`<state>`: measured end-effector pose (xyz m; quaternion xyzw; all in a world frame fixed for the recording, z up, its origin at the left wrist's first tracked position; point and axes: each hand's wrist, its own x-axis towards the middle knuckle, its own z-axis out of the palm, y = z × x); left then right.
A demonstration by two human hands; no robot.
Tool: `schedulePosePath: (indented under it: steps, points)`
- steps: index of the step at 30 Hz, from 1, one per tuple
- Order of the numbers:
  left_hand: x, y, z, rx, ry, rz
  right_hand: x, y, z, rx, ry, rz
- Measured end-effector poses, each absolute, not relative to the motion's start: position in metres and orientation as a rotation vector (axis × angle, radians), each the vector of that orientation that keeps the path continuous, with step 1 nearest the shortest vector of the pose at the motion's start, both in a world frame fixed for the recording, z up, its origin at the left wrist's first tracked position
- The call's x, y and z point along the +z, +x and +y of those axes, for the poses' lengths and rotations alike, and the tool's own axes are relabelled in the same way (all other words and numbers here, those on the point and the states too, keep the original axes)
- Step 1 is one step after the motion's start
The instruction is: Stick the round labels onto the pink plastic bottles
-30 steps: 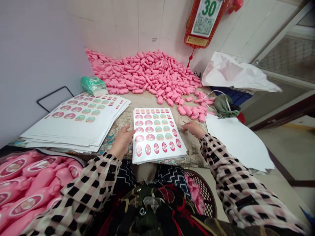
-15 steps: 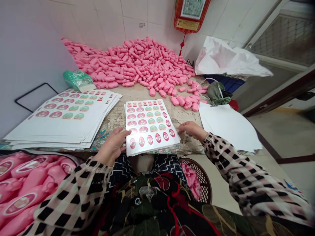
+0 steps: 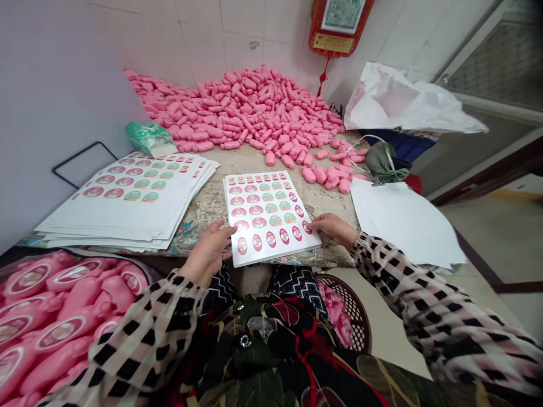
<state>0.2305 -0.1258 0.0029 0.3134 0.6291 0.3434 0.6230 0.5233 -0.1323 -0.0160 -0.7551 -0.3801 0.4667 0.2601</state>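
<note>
A stack of white sticker sheets [image 3: 275, 249], printed with pink and green labels, lies in front of me near the table's front edge. My left hand [image 3: 207, 251] holds the stack's left edge, its thumb over the top sheet and the other fingers partly hidden at the side. At the right edge, my right hand [image 3: 333, 227] pinches the sheets near the lower right corner, beside an oval pink label. Both hands grip the same stack, which rests flat on the worn table [image 3: 203, 203].
Pink bottles [image 3: 254, 107] are heaped along the wall. More sticker sheets [image 3: 110, 215] lie left under a green plastic packet [image 3: 150, 138]; white sheets [image 3: 403, 220] lie right. Labelled pink bottles [image 3: 80, 294] fill a bag at lower left. A brown basket [image 3: 360, 314] stands below.
My right hand has moved in from beside the stack and now grips its right edge. My left hand stays at the left edge. The whole view has shifted slightly.
</note>
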Motion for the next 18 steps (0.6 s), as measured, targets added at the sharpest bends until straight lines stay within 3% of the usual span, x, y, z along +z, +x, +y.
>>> schedulePosePath:
  steps: [18]
  points:
    - [-0.011,0.213,-0.170,0.759,0.565,1.420,-0.013,0.519,-0.130,1.442,-2.035,-0.899]
